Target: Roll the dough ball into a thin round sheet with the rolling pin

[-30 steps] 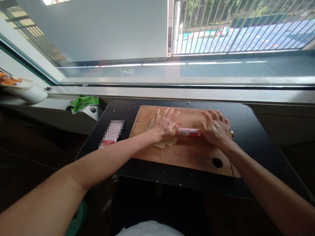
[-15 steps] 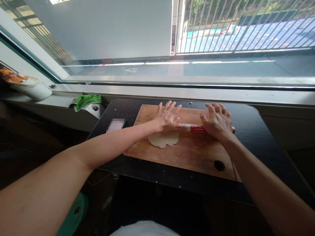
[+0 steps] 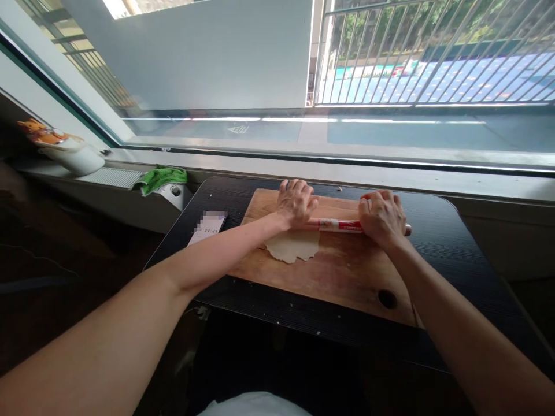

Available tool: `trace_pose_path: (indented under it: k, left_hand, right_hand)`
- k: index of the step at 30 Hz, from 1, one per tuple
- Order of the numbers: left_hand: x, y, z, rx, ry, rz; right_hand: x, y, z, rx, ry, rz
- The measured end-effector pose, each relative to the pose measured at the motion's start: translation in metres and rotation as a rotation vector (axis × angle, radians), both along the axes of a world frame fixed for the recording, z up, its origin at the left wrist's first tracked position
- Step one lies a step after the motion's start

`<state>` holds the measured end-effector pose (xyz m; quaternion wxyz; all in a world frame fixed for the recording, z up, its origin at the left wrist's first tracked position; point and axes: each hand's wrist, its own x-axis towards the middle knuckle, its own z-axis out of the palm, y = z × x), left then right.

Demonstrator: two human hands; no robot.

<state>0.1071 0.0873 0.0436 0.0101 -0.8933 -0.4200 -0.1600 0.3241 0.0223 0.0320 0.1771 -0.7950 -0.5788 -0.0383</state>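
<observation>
A rolling pin (image 3: 340, 225) with a red and white printed wrap lies crosswise over the wooden board. My left hand (image 3: 296, 203) is curled over its left part, and my right hand (image 3: 381, 214) is closed round it near the right end. Under the pin and my left hand, a thin, pale sheet of dough (image 3: 292, 247) with a ragged near edge is spread on the board. The cutting board (image 3: 338, 283) has a round hole at its near right corner. My left forearm hides part of the board's left side.
The board rests on a black table (image 3: 437, 231) dotted with crumbs. A phone (image 3: 208, 228) lies left of the board. Beyond the table's left edge are a green cloth (image 3: 162, 179) and a white pot (image 3: 76, 157). A window sill (image 3: 303, 167) runs along the back.
The fingers of both hands were stretched out flat over the rolling pin and have now curled down around it. The view has shifted slightly; the dough looks about the same.
</observation>
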Motion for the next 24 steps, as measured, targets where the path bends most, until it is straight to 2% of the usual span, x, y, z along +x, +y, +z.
trace_pose_path:
  k: [2, 5, 7, 11, 15, 18, 20, 24]
  left_hand:
    - [-0.003, -0.005, -0.001, 0.055, -0.001, -0.067]
    - [-0.009, -0.029, -0.010, 0.095, 0.057, -0.280]
    - [-0.011, -0.039, -0.012, 0.088, 0.095, -0.308]
    - [-0.028, -0.028, 0.004, 0.038, 0.106, -0.244]
    - [-0.071, -0.012, 0.019, 0.063, 0.066, -0.176]
    - [-0.091, -0.011, 0.016, -0.055, 0.122, -0.020]
    - [-0.091, -0.012, 0.011, -0.159, 0.129, 0.127]
    - [-0.077, -0.016, 0.002, -0.233, 0.082, 0.326]
  right_hand:
    - [0.003, -0.003, 0.002, -0.023, -0.030, 0.011]
    - [0.008, -0.028, 0.000, -0.010, -0.122, 0.029]
    - [0.008, -0.042, 0.001, -0.031, -0.151, -0.004]
    - [-0.014, -0.045, 0.015, -0.112, -0.149, -0.046]
    - [-0.063, -0.032, 0.028, -0.127, -0.142, 0.009]
    - [-0.089, -0.023, 0.029, -0.235, -0.089, 0.034]
    - [-0.094, -0.018, 0.026, -0.290, -0.027, 0.027]
    - [-0.087, -0.016, 0.015, -0.222, 0.029, 0.051]
